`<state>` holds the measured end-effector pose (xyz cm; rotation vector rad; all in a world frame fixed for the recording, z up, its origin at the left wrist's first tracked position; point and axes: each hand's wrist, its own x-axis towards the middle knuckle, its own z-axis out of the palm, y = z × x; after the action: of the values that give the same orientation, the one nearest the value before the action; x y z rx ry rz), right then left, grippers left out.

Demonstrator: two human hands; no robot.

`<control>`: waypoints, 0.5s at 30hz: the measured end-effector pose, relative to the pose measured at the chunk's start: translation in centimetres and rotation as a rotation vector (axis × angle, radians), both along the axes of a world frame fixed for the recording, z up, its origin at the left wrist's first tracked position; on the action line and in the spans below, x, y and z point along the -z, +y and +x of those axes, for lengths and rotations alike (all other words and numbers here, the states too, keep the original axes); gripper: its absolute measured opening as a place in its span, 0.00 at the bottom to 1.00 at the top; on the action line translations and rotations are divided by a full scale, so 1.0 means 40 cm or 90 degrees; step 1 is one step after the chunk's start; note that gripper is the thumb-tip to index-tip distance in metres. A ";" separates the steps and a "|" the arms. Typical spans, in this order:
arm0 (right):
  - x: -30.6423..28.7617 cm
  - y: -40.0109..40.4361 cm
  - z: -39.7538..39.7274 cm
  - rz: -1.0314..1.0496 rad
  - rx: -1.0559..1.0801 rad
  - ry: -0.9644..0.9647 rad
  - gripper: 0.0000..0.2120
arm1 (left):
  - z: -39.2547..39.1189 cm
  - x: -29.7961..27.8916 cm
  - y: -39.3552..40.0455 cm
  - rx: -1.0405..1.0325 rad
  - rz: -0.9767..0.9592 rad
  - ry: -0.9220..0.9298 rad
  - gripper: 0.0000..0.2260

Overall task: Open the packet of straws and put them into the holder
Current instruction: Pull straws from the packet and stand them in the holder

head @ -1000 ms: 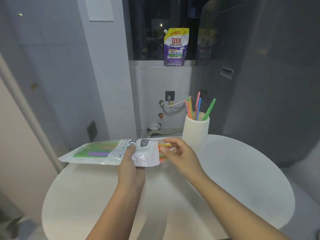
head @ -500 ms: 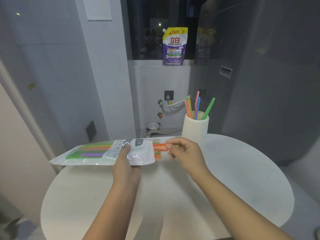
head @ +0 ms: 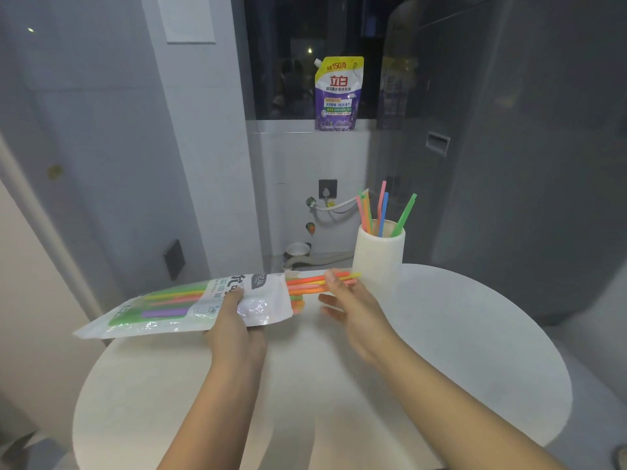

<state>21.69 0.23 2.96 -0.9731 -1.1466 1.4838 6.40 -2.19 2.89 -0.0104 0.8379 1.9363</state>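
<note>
Straws (head: 307, 288) poke from the packet (head: 190, 305) beside the holder (head: 378, 254): light, slick, bendy. Right hand (head: 353, 308) fingers pinch their tips; left hand (head: 237, 329) grips the packet.

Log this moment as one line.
left hand: holds packet | right hand: pinches straws, partly out | holder: some straws in

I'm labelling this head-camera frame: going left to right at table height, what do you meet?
Packet of straws → left hand gripping it → orange and yellow straws sticking out of the packet → right hand pinching them → white holder with straws standing in it.
</note>
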 end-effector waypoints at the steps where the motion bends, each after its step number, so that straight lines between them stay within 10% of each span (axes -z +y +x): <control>1: 0.003 -0.001 -0.014 -0.019 -0.021 0.013 0.29 | 0.006 0.003 -0.001 0.009 -0.004 0.000 0.15; 10: -0.021 0.008 -0.053 -0.065 0.016 0.147 0.10 | 0.022 0.010 0.001 0.022 0.006 0.001 0.16; 15: -0.072 0.004 -0.011 0.054 0.074 0.147 0.19 | 0.001 0.005 0.006 -0.003 0.024 -0.021 0.18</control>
<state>21.26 0.37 5.84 -0.7753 -0.9624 1.4025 6.46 -1.93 2.69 -0.0214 0.7802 1.9509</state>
